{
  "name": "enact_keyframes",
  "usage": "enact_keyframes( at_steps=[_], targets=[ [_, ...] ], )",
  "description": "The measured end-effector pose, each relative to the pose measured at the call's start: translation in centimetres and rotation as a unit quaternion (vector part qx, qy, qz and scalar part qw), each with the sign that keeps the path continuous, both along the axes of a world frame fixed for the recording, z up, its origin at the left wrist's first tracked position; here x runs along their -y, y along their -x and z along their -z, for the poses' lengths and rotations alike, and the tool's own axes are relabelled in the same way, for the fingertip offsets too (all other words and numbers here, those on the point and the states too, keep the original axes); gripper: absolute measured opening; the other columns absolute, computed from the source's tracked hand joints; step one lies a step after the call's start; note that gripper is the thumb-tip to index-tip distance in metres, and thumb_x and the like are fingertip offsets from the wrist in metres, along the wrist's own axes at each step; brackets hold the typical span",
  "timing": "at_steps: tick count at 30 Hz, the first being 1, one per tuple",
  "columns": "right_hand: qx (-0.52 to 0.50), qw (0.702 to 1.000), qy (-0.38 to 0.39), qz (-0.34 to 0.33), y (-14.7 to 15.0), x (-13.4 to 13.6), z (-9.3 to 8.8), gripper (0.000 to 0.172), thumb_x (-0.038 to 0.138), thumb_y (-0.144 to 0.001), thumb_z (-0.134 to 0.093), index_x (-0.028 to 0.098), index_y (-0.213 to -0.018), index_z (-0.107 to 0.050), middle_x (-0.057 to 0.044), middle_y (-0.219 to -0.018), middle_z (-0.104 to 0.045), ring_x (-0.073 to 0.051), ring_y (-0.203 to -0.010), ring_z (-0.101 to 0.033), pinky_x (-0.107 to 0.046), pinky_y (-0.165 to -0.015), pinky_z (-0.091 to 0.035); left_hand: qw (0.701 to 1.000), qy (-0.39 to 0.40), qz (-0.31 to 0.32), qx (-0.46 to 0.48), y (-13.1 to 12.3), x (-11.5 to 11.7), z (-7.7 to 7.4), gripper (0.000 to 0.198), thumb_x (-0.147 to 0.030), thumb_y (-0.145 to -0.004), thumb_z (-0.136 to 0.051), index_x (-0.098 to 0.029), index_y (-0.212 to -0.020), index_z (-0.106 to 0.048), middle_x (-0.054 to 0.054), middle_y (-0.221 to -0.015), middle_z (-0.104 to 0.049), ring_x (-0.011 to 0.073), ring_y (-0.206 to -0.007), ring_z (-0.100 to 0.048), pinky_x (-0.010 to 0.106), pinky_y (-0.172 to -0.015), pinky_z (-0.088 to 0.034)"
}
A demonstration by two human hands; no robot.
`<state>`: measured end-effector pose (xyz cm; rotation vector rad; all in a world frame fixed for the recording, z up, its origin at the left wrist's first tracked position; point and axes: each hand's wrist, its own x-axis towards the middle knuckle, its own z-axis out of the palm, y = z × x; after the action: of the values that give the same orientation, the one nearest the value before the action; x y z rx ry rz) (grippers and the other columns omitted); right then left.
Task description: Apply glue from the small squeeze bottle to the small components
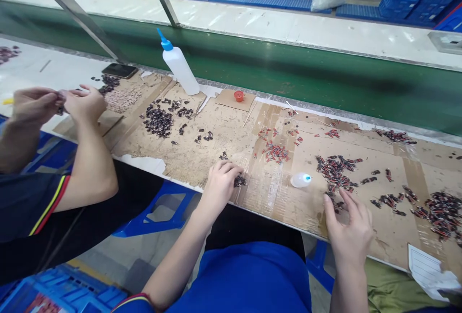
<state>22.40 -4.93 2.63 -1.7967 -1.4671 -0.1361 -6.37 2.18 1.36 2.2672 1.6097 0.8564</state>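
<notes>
My left hand (223, 181) rests at the near edge of the cardboard-covered bench, fingers stretched over a small cluster of black parts (240, 180); its thumb is hidden. My right hand (349, 226) is open, thumb and fingers apart, with the fingertips at the near end of a pile of small black-and-red parts (335, 171). Between my hands lies a small white squeeze bottle (301, 180) with a blue tip. Farther back are loose small red parts (276, 152). A heap of black parts (159, 120) sits to the left.
A tall white bottle (182, 70) with a blue nozzle leans near the green belt (288, 72). A red cap (238, 95) sits on a cardboard piece. At left, a co-worker's hands (81, 104) hold something small. Another heap of black-and-red parts (443, 212) lies right.
</notes>
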Motion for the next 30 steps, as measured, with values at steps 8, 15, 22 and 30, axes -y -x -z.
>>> enact_keyframes(
  at_steps=[8,15,22,30],
  targets=[
    [0.007,0.991,0.041,-0.124,2.2,-3.5,2.2,0.04,0.056,-0.083,-0.061,0.02,-0.097,-0.066,-0.014,-0.106,-0.066,-0.031,-0.106,-0.047,-0.051,-0.092,-0.043,0.998,0.015,0.018,-0.065,-0.1,-1.3,0.7,0.022,-0.007,-0.087,-0.052,-0.021,-0.084,-0.068,0.007,-0.085,-0.069,0.0271,-0.093,-0.054,0.041,-0.079,-0.043],
    [-0.347,0.923,0.102,-0.133,3.6,-3.5,1.6,0.035,0.046,-0.073,-0.071,0.022,-0.094,-0.056,-0.008,-0.096,-0.069,-0.025,-0.091,-0.065,-0.04,-0.084,-0.051,0.994,0.052,0.099,-0.003,-3.0,-0.2,0.5,0.013,-0.013,-0.09,-0.056,-0.02,-0.092,-0.067,0.005,-0.09,-0.071,0.0228,-0.092,-0.058,0.038,-0.082,-0.044],
    [-0.564,0.814,0.055,-0.128,3.9,-4.0,1.0,0.033,0.045,-0.068,-0.071,0.021,-0.086,-0.058,0.002,-0.066,-0.059,-0.012,-0.051,-0.053,-0.025,-0.047,-0.042,0.991,0.049,0.099,0.079,-3.7,0.5,1.7,0.018,-0.018,-0.087,-0.064,-0.022,-0.104,-0.066,0.005,-0.094,-0.075,0.0219,-0.091,-0.067,0.039,-0.084,-0.048],
    [-0.642,0.756,0.091,-0.091,5.6,-4.9,0.7,0.034,0.048,-0.066,-0.071,0.02,-0.08,-0.058,0.002,-0.06,-0.06,-0.009,-0.043,-0.049,-0.02,-0.038,-0.034,0.989,0.053,0.077,0.114,-3.4,0.3,1.7,0.013,-0.018,-0.085,-0.067,-0.022,-0.097,-0.069,0.005,-0.092,-0.077,0.0217,-0.089,-0.071,0.04,-0.084,-0.05]
  ],
)
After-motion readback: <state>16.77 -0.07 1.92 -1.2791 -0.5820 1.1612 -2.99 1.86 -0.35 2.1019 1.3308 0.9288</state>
